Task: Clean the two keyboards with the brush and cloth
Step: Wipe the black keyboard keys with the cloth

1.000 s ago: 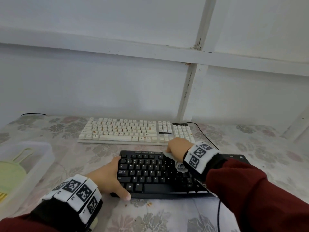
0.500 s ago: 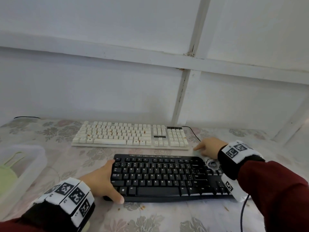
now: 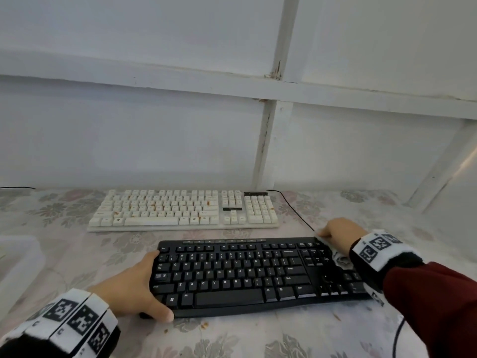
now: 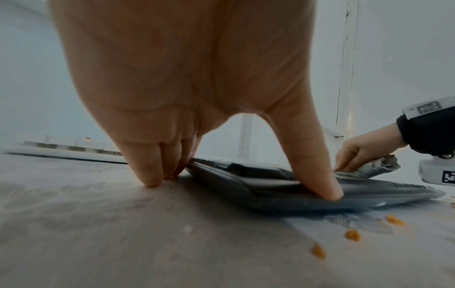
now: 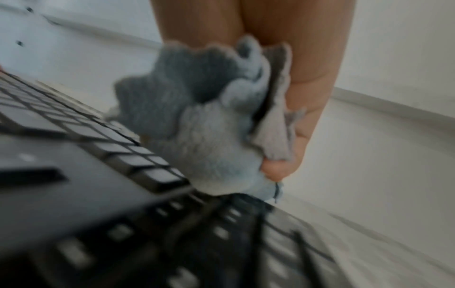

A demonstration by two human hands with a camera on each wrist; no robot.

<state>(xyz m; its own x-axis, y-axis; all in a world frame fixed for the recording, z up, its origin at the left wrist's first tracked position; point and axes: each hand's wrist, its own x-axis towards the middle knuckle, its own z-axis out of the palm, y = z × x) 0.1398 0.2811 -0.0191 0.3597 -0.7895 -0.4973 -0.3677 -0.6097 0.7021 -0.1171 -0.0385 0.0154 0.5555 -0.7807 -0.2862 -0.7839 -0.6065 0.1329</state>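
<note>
1. A black keyboard [image 3: 242, 275] lies flat near the front of a tabletop [image 3: 64, 244] covered with a pale floral cloth.
2. A white keyboard [image 3: 184, 210] lies just behind it, closer to the white wall, with orange-brown stains on several keys.
3. The left hand [image 3: 129, 288] holds the black keyboard's left end: the thumb lies along the front edge, and the fingers [image 4: 150, 171] stand at the left edge with their tips down on the tabletop.
4. The right hand [image 3: 338, 233] is at the black keyboard's far right corner, fingers curled around a bunched grey-blue cloth [image 5: 214, 126].
5. The cloth touches the keys at that corner; in the wrist view it is blurred.
6. Small orange crumbs [image 4: 352, 234] lie on the tabletop in front of the black keyboard.
7. A black cable [image 3: 296, 211] runs from the white keyboard's right end toward the right hand.
8. A clear plastic container [image 3: 23, 257] sits at the tabletop's left edge, only partly in view.
9. Both wrists wear white bands printed with black square markers, above dark red sleeves.
</note>
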